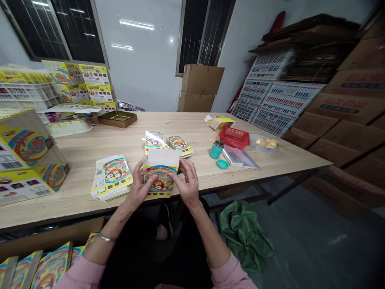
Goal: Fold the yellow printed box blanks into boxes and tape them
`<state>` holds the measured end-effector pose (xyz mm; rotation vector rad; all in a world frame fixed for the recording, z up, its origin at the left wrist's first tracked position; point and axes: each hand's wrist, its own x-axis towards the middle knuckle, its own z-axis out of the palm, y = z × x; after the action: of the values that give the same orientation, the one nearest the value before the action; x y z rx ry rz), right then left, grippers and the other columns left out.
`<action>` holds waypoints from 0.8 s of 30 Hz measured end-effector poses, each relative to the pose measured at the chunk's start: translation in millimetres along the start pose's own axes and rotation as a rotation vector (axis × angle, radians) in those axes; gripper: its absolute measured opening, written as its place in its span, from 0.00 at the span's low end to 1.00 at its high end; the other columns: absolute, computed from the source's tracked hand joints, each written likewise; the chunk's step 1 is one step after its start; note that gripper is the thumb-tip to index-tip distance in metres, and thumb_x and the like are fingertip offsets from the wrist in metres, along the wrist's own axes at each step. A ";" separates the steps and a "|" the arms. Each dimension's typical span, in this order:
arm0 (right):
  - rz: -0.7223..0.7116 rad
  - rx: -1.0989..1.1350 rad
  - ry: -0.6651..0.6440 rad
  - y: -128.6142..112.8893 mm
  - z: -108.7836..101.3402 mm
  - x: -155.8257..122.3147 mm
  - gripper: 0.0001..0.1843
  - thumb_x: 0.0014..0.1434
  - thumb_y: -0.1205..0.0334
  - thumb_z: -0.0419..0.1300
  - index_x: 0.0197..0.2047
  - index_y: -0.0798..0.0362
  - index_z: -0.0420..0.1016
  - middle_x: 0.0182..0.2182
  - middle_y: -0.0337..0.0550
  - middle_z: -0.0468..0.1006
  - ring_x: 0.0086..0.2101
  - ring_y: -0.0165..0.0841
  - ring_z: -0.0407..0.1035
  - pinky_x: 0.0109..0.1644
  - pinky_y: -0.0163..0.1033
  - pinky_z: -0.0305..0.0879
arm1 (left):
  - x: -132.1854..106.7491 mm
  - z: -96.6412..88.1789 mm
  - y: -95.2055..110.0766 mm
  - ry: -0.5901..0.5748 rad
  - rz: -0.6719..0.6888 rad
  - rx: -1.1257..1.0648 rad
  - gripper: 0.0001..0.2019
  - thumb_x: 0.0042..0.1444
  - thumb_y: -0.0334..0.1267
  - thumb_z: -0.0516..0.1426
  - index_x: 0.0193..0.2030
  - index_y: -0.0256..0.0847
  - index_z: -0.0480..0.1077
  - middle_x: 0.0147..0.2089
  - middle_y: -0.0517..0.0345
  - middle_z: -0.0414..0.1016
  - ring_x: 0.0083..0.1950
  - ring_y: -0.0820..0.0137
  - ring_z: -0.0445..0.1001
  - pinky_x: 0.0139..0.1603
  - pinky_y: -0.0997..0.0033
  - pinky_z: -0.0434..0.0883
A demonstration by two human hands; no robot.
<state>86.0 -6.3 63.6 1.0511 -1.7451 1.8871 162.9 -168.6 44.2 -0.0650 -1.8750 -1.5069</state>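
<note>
The long wooden tabletop [90,140] runs across the room. At its near edge stands a yellow printed carton [159,180], its white unprinted flap [161,158] upright. The left hand [138,185] and right hand [188,181] hold it from both sides, the fingers [183,166] closed around its walls. Left of the carton lies a stack of flat printed blanks [112,176]; beyond it sit two smaller stacks [167,142]. Farther right are a red plastic basket [234,137] and a teal canister [216,150].
</note>
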 end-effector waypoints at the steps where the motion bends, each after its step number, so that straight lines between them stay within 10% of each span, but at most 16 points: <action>1: -0.015 -0.014 -0.022 2.1 -0.7 4.1 0.27 0.60 0.59 0.65 0.62 0.45 0.68 0.55 0.50 0.71 0.54 0.40 0.68 0.58 0.46 0.69 | 2.8 -1.4 -8.0 0.012 0.058 0.034 0.33 0.59 0.49 0.59 0.66 0.49 0.47 0.61 0.47 0.68 0.58 0.64 0.73 0.57 0.60 0.73; 8: -0.026 -0.054 -0.133 34.4 4.0 15.7 0.12 0.61 0.58 0.63 0.48 0.45 0.80 0.46 0.45 0.79 0.49 0.36 0.72 0.58 0.44 0.67 | 12.2 -15.8 -56.2 0.010 0.169 0.187 0.20 0.60 0.48 0.58 0.55 0.47 0.58 0.55 0.52 0.66 0.57 0.65 0.72 0.58 0.59 0.71; 24: 0.107 0.079 -0.217 46.9 8.3 21.0 0.10 0.59 0.54 0.62 0.35 0.51 0.79 0.37 0.43 0.77 0.41 0.34 0.72 0.49 0.41 0.69 | 8.1 -17.6 -17.9 0.088 -0.145 -0.022 0.18 0.53 0.54 0.62 0.41 0.41 0.70 0.43 0.53 0.76 0.41 0.69 0.75 0.41 0.71 0.75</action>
<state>41.5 -26.8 46.0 1.2559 -1.8929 1.9840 157.4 -192.7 34.8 0.1279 -1.8259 -1.6004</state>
